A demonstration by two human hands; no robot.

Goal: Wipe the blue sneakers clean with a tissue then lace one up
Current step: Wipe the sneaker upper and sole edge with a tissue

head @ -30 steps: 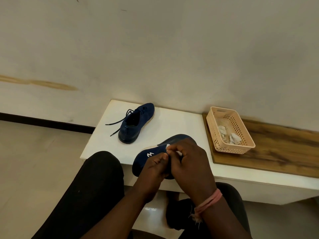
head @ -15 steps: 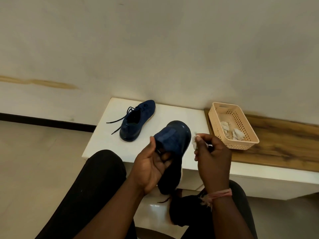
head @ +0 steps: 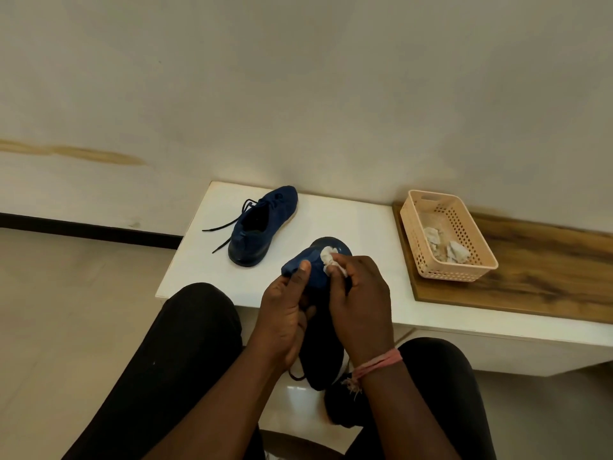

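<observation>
A dark blue fabric sneaker (head: 262, 224) with loose black laces sits on the white bench (head: 331, 224). The left hand (head: 285, 313) grips the second blue sneaker (head: 315, 277); the right hand (head: 361, 293) pinches a crumpled white tissue (head: 328, 255) against it. Wiping looks underway; lacing remains. Used wads lie in the peach perforated plastic basket (head: 477, 257).

The held sneaker (head: 316, 277) has a matt blue cloth upper, finely textured. The second sneaker (head: 262, 224) shows the same matt cloth, a darker, slightly shinier heel and thin dark laces. The tissue (head: 328, 257) is white, crumpled paper. The bench (head: 348, 220) is smooth, white and faintly glossy. Beside it lies a wood-grain board (head: 547, 277), brown and matt. The basket (head: 447, 234) is peach plastic with perforated walls, holding crumpled grey-white tissues (head: 444, 242). The floor (head: 66, 293) looks like smooth, pale tile.
</observation>
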